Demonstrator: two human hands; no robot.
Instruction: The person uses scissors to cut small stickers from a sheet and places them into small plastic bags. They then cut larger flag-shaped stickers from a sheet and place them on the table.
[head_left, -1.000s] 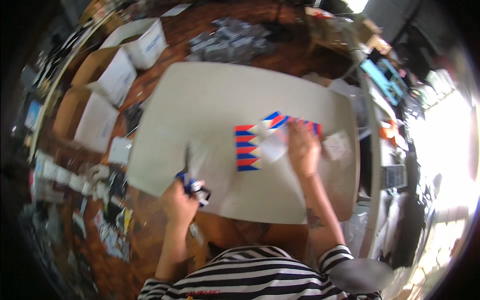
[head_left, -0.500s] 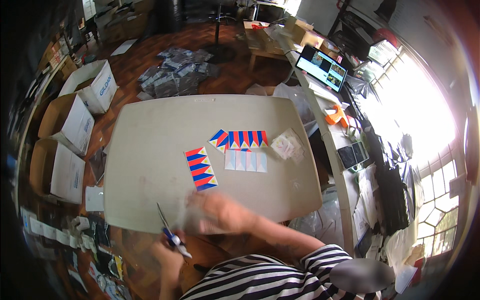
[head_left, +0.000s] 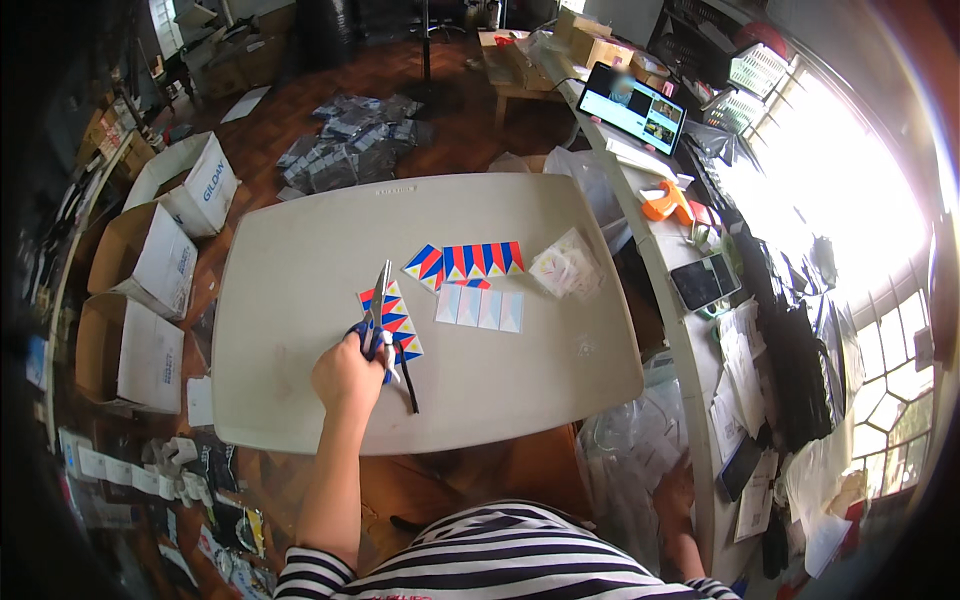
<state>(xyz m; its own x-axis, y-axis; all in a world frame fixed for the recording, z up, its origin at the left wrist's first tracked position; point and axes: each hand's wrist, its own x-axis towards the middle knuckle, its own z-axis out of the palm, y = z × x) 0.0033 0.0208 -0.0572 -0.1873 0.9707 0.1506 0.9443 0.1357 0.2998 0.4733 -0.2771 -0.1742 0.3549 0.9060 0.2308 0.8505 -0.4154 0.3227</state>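
Note:
My left hand [head_left: 348,375] is closed round scissors [head_left: 378,310] with blue and white handles, over the near part of the table. Their blades point away from me and cross a strip of red, blue and white flag stickers [head_left: 402,325], partly covering it. A thin black stick [head_left: 408,380] lies just right of this hand. Farther right are another flag strip [head_left: 483,260], a smaller flag piece [head_left: 424,264] and a pale sheet with triangles [head_left: 480,307]. My right hand [head_left: 674,490] is down at the lower right, off the table beside plastic bags; its fingers are not clear.
The pale table [head_left: 290,270] holds a pile of small clear packets [head_left: 566,265] at its right. A long counter [head_left: 665,290] with a tablet screen [head_left: 632,108], a phone [head_left: 705,283] and an orange tool [head_left: 667,202] runs along the right. Open cartons [head_left: 150,345] stand left.
My left hand has carried the scissors up from the near edge onto the flag strip. My right hand has left the table's near edge for the lower right. The black stick now shows.

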